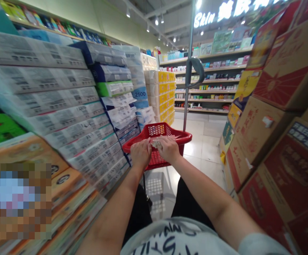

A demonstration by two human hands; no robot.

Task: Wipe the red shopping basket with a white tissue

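A red plastic shopping basket (159,163) with a lattice of holes rides on a wheeled frame in front of me. My left hand (141,153) is closed over the left part of its near rim. Close beside it, my right hand (169,148) is also closed at that rim, its fingers pointing inward. A small pale crumpled thing (157,143) shows under the right hand's fingers; its kind is unclear. Both hands hide much of the near rim and part of the basket's inside.
Stacked tissue packs (71,101) line the aisle's left side. Cardboard cartons (260,127) rise on the right. A metal pole (188,39) with a grey loop handle (196,72) stands beyond the basket's right end. Stocked shelves (209,91) cross the far end above pale floor tiles (203,156).
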